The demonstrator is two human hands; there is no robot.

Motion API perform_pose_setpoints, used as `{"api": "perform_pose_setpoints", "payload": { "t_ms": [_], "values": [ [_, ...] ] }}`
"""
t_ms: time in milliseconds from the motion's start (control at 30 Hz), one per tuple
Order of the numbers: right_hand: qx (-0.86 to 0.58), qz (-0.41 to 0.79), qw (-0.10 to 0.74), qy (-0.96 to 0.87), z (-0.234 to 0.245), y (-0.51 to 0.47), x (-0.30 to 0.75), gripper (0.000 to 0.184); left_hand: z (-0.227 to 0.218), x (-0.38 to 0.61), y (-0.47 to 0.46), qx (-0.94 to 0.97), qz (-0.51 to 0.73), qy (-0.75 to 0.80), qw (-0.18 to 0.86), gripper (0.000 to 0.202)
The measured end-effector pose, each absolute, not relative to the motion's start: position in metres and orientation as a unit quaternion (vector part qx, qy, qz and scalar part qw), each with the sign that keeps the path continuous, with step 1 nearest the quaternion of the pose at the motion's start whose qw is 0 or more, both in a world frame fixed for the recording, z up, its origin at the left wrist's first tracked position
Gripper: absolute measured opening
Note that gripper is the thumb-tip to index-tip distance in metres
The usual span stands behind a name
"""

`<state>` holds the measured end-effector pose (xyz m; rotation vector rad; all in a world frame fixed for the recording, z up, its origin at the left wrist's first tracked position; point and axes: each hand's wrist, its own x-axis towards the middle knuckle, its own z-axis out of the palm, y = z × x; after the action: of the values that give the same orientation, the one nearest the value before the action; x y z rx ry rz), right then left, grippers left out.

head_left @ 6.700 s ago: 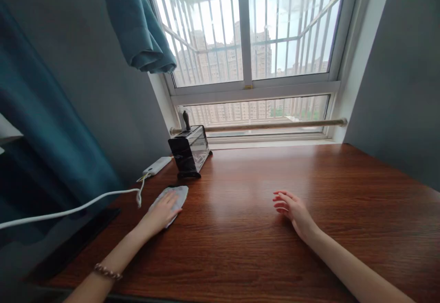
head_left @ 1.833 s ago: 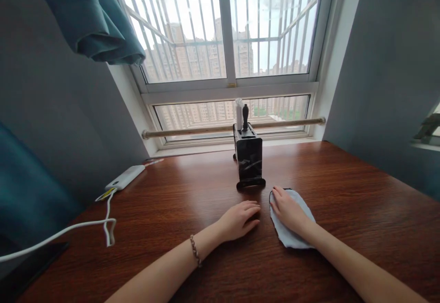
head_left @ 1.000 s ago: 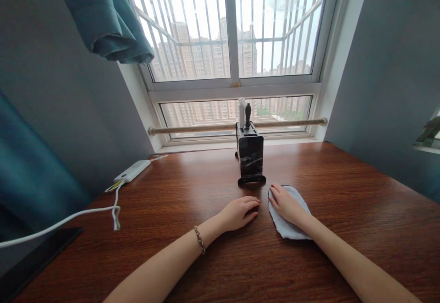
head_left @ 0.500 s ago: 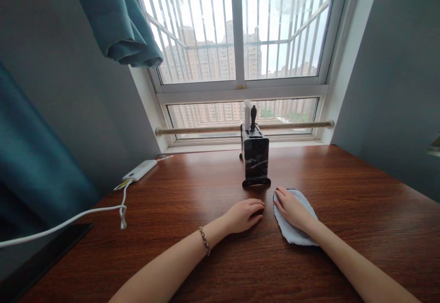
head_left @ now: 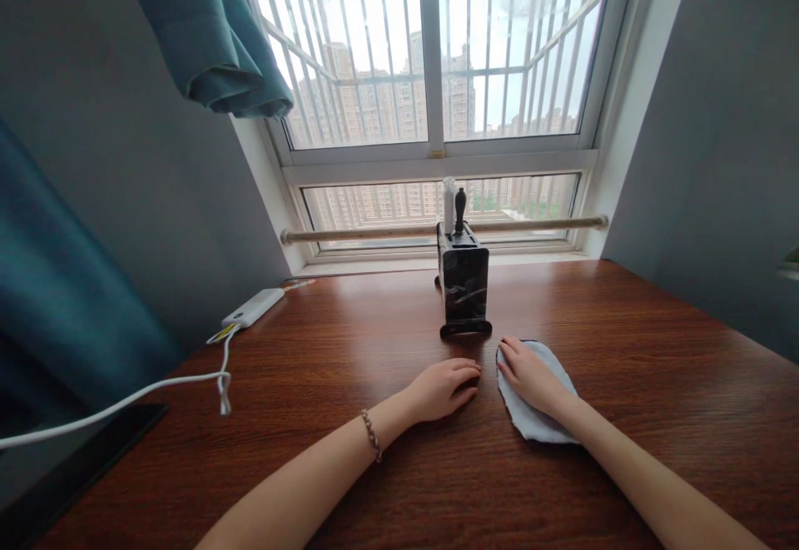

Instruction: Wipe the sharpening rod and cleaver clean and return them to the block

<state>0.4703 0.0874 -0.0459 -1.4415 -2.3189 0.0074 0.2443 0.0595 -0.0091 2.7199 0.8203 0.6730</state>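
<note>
My right hand (head_left: 529,375) lies flat, fingers stretched out, on a pale grey-blue cloth (head_left: 542,421) spread on the brown wooden table (head_left: 655,367). My left hand (head_left: 444,386) rests palm down on the bare wood just left of the cloth, fingers loosely extended, holding nothing; a beaded bracelet is on its wrist. A black glossy box-shaped holder (head_left: 463,292) with a dark handle and a white item sticking out of its top stands right beyond both hands.
A white power bank (head_left: 253,307) with a white cable (head_left: 125,400) lies at the left by the wall. A dark flat device (head_left: 68,475) sits at the near left edge. Teal curtains hang on the left. A barred window and a wooden rod (head_left: 537,224) are behind.
Long before, my left hand pressed the cloth at the left by the holder. Now my right hand lies on the cloth at the centre, holder behind. Over the last second, hardly any movement.
</note>
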Motion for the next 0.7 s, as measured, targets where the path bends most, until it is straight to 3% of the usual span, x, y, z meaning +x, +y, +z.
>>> {"api": "perform_pose_setpoints", "payload": {
  "t_ms": [300,700],
  "values": [
    [-0.519,0.007,0.202,-0.83,-0.041,0.084,0.468,0.039,-0.033,0.243,0.078,0.859,0.276,0.43,0.031,0.043],
    [-0.516,0.01,0.208,-0.831,-0.04,0.085,0.47,0.037,-0.041,0.243,0.082,0.851,0.23,0.472,0.016,0.061]
  ]
}}
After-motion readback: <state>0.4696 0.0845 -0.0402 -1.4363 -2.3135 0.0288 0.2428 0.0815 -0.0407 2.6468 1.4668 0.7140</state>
